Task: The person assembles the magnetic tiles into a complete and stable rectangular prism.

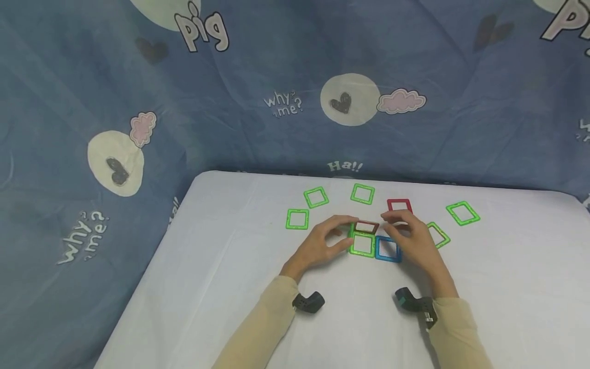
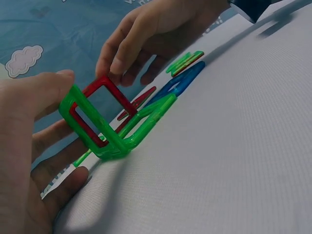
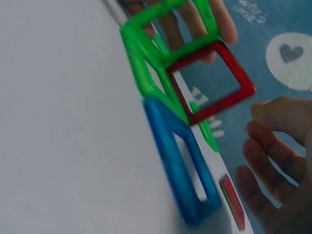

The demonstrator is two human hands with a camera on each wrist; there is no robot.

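My left hand (image 1: 318,243) holds an upright green square frame tile (image 2: 100,123) by its edges. The tile stands at the left side of a flat green square tile (image 1: 362,254). A red square tile (image 2: 119,95) also stands up, tilted, meeting the upright green one at a corner. My right hand (image 1: 412,241) has its fingertips close to the red tile's free corner; whether they touch it I cannot tell. Flat on the table, a blue square tile (image 1: 388,260) adjoins the flat green one, partly under my right hand in the head view.
Loose green tiles (image 1: 307,219) lie behind and left of the joined tiles. Another red tile (image 1: 398,200) lies behind my right hand, with a green tile (image 1: 443,233) beside it and one more (image 1: 472,210) farther right. A blue printed cloth (image 1: 276,138) hangs behind the white table.
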